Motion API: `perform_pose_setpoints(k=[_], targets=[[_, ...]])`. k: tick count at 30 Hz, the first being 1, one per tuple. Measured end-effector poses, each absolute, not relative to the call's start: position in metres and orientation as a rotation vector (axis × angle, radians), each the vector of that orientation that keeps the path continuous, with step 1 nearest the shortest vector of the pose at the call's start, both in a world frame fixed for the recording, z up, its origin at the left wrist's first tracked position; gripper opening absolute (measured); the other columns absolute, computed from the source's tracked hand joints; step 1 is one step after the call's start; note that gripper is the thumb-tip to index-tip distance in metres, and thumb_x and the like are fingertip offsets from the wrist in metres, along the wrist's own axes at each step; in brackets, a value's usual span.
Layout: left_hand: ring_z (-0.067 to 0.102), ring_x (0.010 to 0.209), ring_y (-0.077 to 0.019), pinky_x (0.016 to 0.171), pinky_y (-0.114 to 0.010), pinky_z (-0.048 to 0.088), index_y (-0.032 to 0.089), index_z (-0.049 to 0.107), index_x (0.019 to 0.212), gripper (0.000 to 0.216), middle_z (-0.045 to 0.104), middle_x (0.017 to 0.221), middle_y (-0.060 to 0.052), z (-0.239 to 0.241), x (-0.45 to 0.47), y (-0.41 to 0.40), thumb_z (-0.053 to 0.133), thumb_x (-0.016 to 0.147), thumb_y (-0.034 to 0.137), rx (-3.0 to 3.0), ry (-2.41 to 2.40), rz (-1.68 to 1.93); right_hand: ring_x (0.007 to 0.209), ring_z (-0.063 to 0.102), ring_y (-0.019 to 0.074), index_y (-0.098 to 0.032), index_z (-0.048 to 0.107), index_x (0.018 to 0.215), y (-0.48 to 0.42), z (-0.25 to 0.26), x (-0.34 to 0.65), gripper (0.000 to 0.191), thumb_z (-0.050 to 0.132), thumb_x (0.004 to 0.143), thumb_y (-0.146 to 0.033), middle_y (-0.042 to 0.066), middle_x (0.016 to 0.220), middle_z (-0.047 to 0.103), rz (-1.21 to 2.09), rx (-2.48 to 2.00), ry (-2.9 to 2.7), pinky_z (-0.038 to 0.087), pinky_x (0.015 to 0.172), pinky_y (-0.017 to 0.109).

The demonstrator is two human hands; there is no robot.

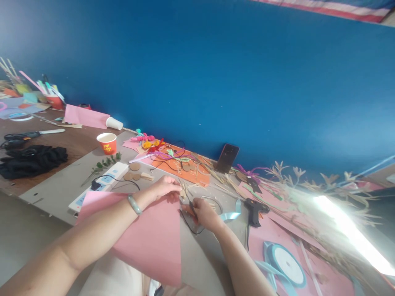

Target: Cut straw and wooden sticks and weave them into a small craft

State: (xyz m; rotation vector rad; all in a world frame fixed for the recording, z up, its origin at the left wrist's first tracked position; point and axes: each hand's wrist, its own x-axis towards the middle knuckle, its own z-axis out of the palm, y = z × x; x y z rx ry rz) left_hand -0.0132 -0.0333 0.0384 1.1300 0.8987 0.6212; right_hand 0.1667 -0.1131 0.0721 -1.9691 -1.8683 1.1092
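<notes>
A large pink paper sheet (pixel 148 234) lies over the table's near edge in front of me. My left hand (pixel 165 187), with a pale bangle on its wrist, rests on the sheet's far right corner, fingers curled and pinching the paper. Just right of it, my right hand (pixel 205 213) is closed round what looks like a pair of small scissors (pixel 190 209), dark with an orange part. The tip points at the sheet's right edge. A thin black cord loops under this hand.
A white power strip (pixel 101 183), orange paper cup (pixel 107 142) and leafy sprig sit to the left. Ahead are an orange sheet (pixel 182 168) with ribbons and a phone (pixel 226 157) against the blue wall. On the right are a black glue gun (pixel 254 209), ribbon reel (pixel 285 263) and dried stalks.
</notes>
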Motion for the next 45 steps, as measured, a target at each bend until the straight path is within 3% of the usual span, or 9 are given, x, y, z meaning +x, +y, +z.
perform_pose_setpoints(k=[6, 11, 20, 34, 39, 45], targets=[[0.061, 0.048, -0.0106, 0.047, -0.018, 0.046, 0.012, 0.060, 0.072, 0.022, 0.065, 0.058, -0.004, 0.047, -0.014, -0.036, 0.073, 0.063, 0.027, 1.106, 0.929, 0.684, 0.044, 0.045, 0.0112, -0.021, 0.041, 0.051, -0.111, 0.074, 0.167, 0.037, 0.056, 0.075, -0.044, -0.002, 0.042, 0.052, 1.065, -1.938, -1.800, 0.033, 0.050, 0.023], [0.064, 0.053, -0.0126, 0.052, -0.022, 0.050, 0.012, 0.058, 0.074, 0.023, 0.066, 0.060, -0.003, 0.056, -0.013, -0.038, 0.074, 0.060, 0.018, 1.034, 0.967, 0.768, 0.046, 0.045, 0.0111, -0.021, 0.042, 0.053, -0.108, 0.075, 0.171, 0.034, 0.055, 0.076, -0.042, -0.002, 0.044, 0.054, 0.939, -1.928, -1.726, 0.034, 0.052, 0.023], [0.065, 0.054, -0.0140, 0.049, -0.021, 0.049, 0.012, 0.057, 0.077, 0.026, 0.069, 0.066, -0.006, 0.052, -0.013, -0.033, 0.075, 0.058, 0.012, 1.050, 0.977, 0.867, 0.046, 0.043, 0.0105, -0.020, 0.041, 0.053, -0.107, 0.069, 0.175, 0.034, 0.056, 0.074, -0.043, -0.002, 0.044, 0.055, 0.878, -1.931, -1.706, 0.032, 0.052, 0.023], [0.058, 0.049, -0.0099, 0.046, -0.019, 0.042, 0.013, 0.057, 0.075, 0.028, 0.063, 0.059, 0.000, 0.057, -0.017, -0.032, 0.075, 0.058, 0.024, 1.202, 0.976, 0.936, 0.044, 0.043, 0.0107, -0.021, 0.042, 0.054, -0.106, 0.066, 0.174, 0.038, 0.056, 0.074, -0.050, -0.002, 0.044, 0.055, 0.890, -1.907, -1.703, 0.031, 0.050, 0.023], [0.051, 0.045, -0.0075, 0.041, -0.018, 0.035, 0.014, 0.057, 0.067, 0.018, 0.059, 0.056, 0.001, 0.065, -0.032, -0.017, 0.067, 0.065, 0.029, 1.334, 1.070, 1.160, 0.044, 0.043, 0.0112, -0.021, 0.043, 0.056, -0.104, 0.060, 0.176, 0.033, 0.056, 0.074, -0.046, -0.002, 0.043, 0.055, 0.886, -1.890, -1.701, 0.030, 0.048, 0.022], [0.044, 0.041, -0.0067, 0.042, -0.018, 0.032, 0.015, 0.059, 0.064, 0.021, 0.050, 0.045, 0.004, 0.062, -0.048, 0.001, 0.064, 0.070, 0.034, 1.400, 1.152, 1.362, 0.043, 0.043, 0.0113, -0.022, 0.040, 0.056, -0.104, 0.061, 0.174, 0.030, 0.057, 0.072, -0.042, -0.003, 0.043, 0.056, 0.888, -1.912, -1.684, 0.029, 0.047, 0.022]])
